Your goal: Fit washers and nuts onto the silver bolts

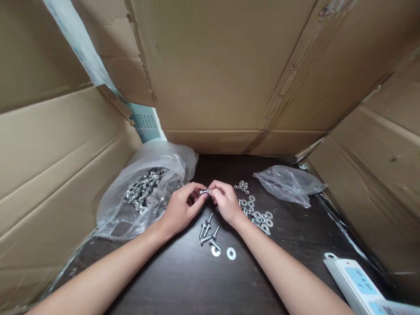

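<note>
A small metal bolt point(204, 191) lies level between my two hands above the dark tabletop. My left hand point(183, 203) pinches one end with thumb and forefinger. The fingertips of my right hand point(225, 199) close on its other end; whether a nut or washer sits there is too small to tell. Below the hands several loose bolts point(206, 239) rest in a small group. Two flat washers lie just in front of them, one washer point(231, 253) apart and the other partly under a bolt.
An open plastic bag point(108, 214) full of bolts stands on the left. Beyond my right wrist lie small nuts point(242, 186), washers point(268, 215) and some bolts. A crumpled clear bag point(288, 183) is farther right. Cardboard walls point(223, 74) surround the table; a power strip point(356, 280) lies front right.
</note>
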`<action>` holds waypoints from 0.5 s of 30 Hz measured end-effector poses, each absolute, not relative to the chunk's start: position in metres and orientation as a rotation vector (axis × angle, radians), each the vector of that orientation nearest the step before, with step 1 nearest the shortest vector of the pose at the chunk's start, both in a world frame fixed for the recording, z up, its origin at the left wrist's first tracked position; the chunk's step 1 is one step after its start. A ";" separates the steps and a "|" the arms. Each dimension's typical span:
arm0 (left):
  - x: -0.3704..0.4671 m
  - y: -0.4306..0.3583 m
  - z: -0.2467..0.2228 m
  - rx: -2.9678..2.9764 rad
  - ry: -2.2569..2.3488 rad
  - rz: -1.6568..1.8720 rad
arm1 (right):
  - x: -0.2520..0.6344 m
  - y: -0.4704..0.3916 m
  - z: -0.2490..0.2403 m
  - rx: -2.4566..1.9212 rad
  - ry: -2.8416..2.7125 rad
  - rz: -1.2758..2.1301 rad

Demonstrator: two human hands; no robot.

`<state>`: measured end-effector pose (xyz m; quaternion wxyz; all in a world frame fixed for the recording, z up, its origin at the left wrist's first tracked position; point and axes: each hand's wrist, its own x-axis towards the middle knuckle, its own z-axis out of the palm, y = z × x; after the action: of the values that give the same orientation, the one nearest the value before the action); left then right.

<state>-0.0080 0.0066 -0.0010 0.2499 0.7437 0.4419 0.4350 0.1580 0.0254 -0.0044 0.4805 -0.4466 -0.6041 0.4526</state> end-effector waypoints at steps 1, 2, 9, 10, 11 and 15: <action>-0.008 0.007 -0.001 2.022 1.202 1.185 | 0.158 0.025 -0.004 -1.091 -1.480 1.100; -0.008 0.007 -0.001 2.020 1.202 1.187 | 0.158 0.025 -0.004 -1.095 -1.487 1.095; -0.008 0.005 -0.003 1.994 1.218 1.175 | 0.157 0.024 -0.003 -1.098 -1.488 1.097; -0.008 0.005 -0.003 1.985 1.226 1.170 | 0.157 0.023 -0.003 -1.094 -1.484 1.103; -0.007 0.004 -0.002 1.972 1.234 1.164 | 0.157 0.023 -0.003 -1.087 -1.479 1.114; -0.008 0.003 0.001 1.920 1.253 1.136 | 0.159 0.023 -0.003 -1.038 -1.465 1.164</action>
<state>-0.0077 0.0026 0.0010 0.2875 0.7188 0.4690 0.4251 0.1592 0.0230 -0.0032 0.4802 -0.4256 -0.6005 0.4772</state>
